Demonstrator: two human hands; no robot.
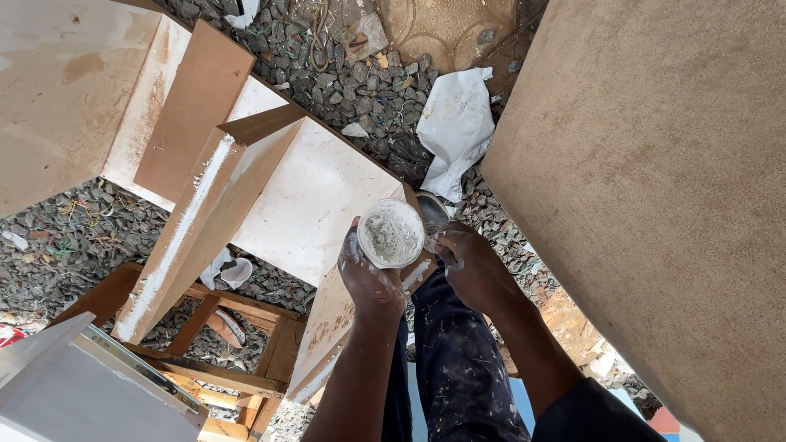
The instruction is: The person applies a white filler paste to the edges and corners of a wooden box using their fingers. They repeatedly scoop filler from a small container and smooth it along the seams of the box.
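Left hand [370, 278] gripped a small tub of grey-white filler [391, 233], fingers wrapped round it; right hand [473, 266], just beside, curled on the board edge [419, 274]; grip there unclear.

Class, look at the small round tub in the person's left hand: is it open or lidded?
Open: the tub has no lid, and pale grey paste shows inside.
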